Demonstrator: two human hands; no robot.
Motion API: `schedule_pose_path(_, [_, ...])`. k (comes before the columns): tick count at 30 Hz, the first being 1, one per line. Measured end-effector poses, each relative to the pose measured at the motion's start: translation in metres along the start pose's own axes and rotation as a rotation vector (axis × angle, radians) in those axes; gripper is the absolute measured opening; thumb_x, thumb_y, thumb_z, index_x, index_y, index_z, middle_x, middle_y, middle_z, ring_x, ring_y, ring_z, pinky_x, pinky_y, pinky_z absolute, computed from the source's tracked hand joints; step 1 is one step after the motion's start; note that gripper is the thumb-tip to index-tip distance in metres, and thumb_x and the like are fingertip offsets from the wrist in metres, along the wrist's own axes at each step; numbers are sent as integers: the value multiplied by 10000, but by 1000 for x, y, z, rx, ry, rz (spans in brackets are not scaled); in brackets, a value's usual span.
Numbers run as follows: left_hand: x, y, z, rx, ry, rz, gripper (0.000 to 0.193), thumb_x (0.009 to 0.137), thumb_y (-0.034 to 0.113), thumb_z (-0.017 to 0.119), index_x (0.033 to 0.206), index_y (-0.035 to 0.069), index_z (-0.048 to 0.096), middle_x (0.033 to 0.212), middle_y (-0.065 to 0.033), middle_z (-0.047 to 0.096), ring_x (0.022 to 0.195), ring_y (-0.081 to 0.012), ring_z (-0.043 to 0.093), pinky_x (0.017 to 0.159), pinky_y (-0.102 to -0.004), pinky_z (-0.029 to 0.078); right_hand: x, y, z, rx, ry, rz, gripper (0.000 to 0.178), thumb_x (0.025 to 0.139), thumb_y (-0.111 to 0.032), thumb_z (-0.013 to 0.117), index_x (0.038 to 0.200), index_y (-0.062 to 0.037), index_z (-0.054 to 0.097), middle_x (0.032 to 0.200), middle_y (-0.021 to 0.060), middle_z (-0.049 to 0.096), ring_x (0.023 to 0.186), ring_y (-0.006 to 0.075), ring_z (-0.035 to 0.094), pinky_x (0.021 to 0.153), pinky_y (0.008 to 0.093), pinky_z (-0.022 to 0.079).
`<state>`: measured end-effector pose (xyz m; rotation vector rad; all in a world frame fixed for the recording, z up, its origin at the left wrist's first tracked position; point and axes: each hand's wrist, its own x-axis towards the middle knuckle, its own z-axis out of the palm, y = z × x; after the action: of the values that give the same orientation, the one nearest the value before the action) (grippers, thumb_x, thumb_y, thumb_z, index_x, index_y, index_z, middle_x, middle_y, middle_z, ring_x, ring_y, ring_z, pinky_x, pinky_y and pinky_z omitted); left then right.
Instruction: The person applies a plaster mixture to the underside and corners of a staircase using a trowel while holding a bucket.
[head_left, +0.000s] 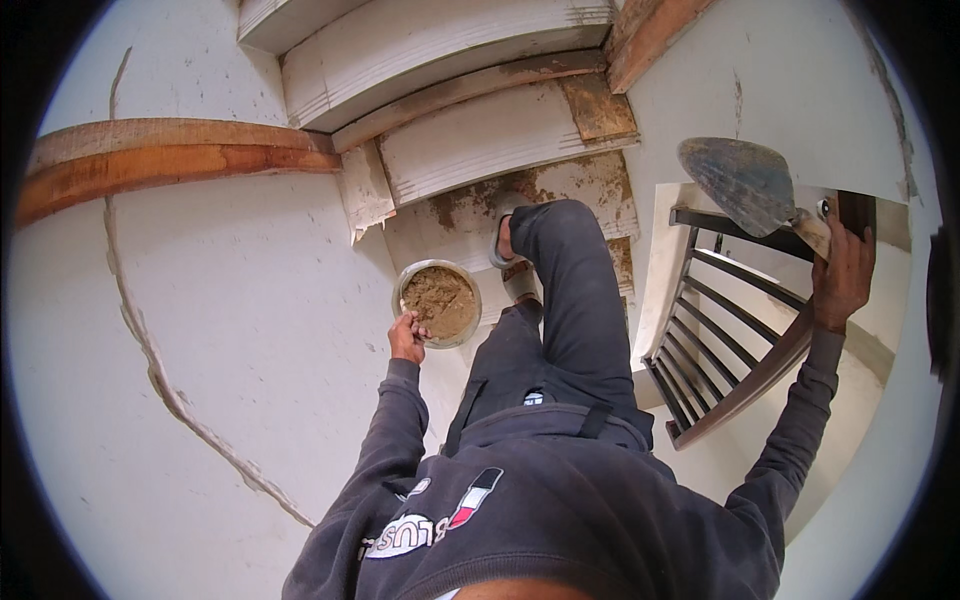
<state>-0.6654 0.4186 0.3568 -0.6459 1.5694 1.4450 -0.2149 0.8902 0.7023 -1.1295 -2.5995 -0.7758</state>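
Left hand (408, 338) pinches the rim of a round, pale-walled bucket (466, 333) at its near-left edge, fingers bunched & partly over the lip, while the bucket, filled w/ lumpy brown mortar (450, 300), sits left of the person's legs; can't tell if anything bears it from below. Rim hold prob. keeps the opening face-up so the mix stays put, & leaves the other arm free. Right hand (842, 270), stretched out to the far right, is closed round the pale handle of a grey, leaf-shaped metal trowel (735, 180), as far as can be seen; fingertips end nr a dark brown upright post (858, 210), contact w/ it unclear. Trowel's broad blade points up & left, no heap of mix on the face shown, prob. held wide to keep it clear of the body; in view it overlaps the upper end of a black-barred railing (722, 342) w/ brown handrail, though the gap btwn them can't be judged. Feet in grey sandals (497, 246) are set on pale, dirt-stained steps (470, 150), prob. staggered for balance. At left, an orange-brown timber beam (180, 160) meets a white wall (270, 290) marked by a long, rough groove.
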Motion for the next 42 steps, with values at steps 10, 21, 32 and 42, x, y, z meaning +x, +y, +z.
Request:
schedule_pose_path(10, [-3, -3, -10, 16, -43, -39, 183, 980, 219, 491, 955, 44, 539, 589, 8, 400, 536, -172, 454, 579, -404, 474, -1, 2, -2, 0, 11, 20, 730, 519, 69, 777, 1199, -131, 601, 1034, 61, 627, 1030, 282, 598, 1046, 443, 445])
schedule_pose_path(21, [-10, -4, -7, 9, -7, -20, 154, 956, 163, 496, 971, 22, 555, 566, -3, 411, 493, -158, 455, 527, -363, 470, -2, 1, -1, -41, 31, 11, 679, 549, 41, 762, 1184, -154, 620, 1046, 46, 635, 1075, 317, 584, 1012, 408, 468])
schedule_pose_path(32, [-21, -6, -17, -18, 52, 13, 160, 957, 177, 519, 980, 22, 549, 566, 1, 406, 493, -161, 455, 530, -375, 477, -5, 4, -1, -39, -54, 17, 705, 576, 62, 748, 1233, -121, 571, 1056, 74, 636, 1038, 267, 593, 1093, 444, 381])
schedule_pose_path(42, [-46, -13, -26, -78, 68, 47, 148, 962, 161, 502, 959, 25, 560, 555, 10, 405, 497, -156, 453, 528, -376, 469, -12, 12, 6, 59, -36, 18, 711, 583, 84, 736, 1243, -124, 574, 1085, 90, 616, 1083, 288, 570, 1091, 432, 383])
